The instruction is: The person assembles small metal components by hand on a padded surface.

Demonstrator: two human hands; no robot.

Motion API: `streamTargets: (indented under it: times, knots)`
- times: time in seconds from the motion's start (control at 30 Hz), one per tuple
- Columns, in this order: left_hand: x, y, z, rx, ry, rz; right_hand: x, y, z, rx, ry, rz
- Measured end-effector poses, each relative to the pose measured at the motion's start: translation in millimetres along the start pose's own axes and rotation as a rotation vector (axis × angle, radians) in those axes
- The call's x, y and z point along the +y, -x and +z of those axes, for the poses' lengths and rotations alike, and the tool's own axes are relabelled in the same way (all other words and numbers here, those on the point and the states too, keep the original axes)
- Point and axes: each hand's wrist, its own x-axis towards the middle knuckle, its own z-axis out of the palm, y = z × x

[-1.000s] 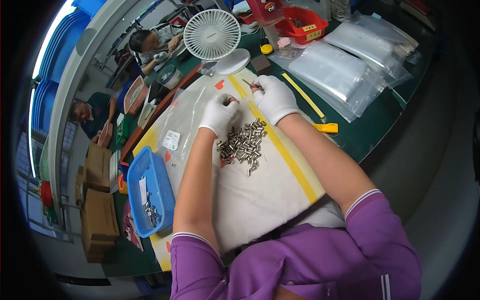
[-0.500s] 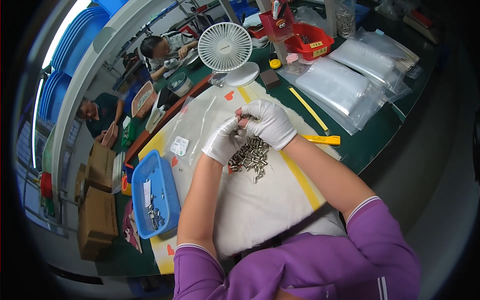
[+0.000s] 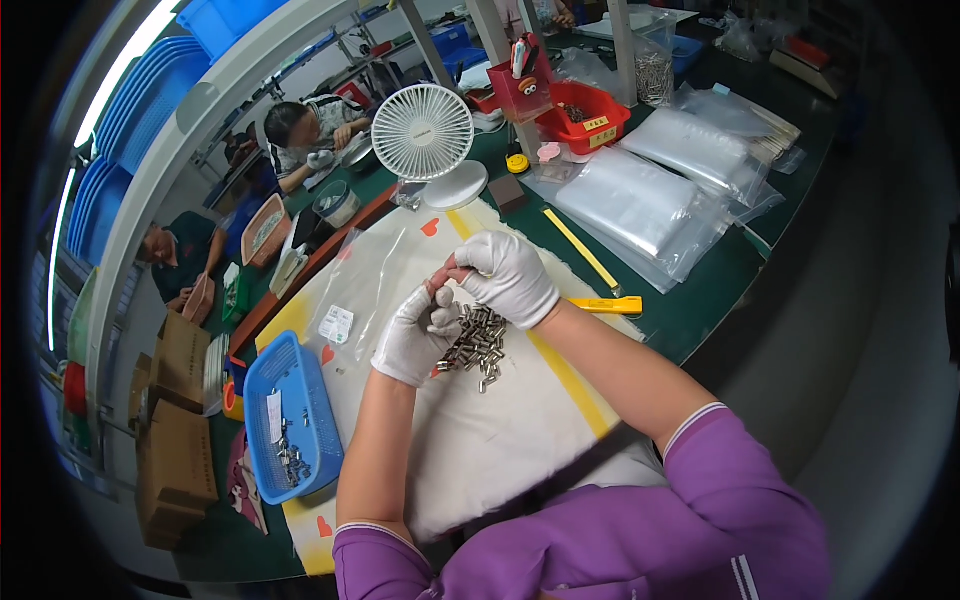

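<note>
Both my hands wear white gloves that leave some fingertips bare. My left hand (image 3: pixel 412 338) and my right hand (image 3: pixel 508 280) meet at the fingertips, thumb and forefinger closed on each side. Whatever is pinched there is too small to make out. Right below them a pile of short, shiny metal cylinders (image 3: pixel 478 352) lies on a white padded cloth (image 3: pixel 490 430). My left glove covers part of the pile's edge. A clear plastic bag with a white label (image 3: pixel 337 324) rests flat beyond my left hand.
Left of my forearm stands a blue basket (image 3: pixel 329 415) with some metal parts. A yellow cutter (image 3: pixel 612 305), a yellow strip (image 3: pixel 582 250) and stacked clear bags (image 3: pixel 640 205) lie to the right. A white fan (image 3: pixel 423 135) stands ahead. Two people sit across at the left.
The whole view has shifted, so the scene sits lower and further left. My joined fingertips have moved slightly left over the pile, and their pinch looks a little different.
</note>
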Motion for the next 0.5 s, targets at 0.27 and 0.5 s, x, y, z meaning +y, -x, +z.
streamTargets:
  times: [0.27, 0.5]
  knots:
    - [-4.8, 59.9, -0.5, 0.111, -0.304, 0.198, 2.8, -13.1, -22.9, 0.323, -0.038, 0.046]
    - [2.1, 146.9, -49.9, 0.471, -0.543, 0.397, -75.0, -53.7, -142.2, 0.850, -0.193, -0.248]
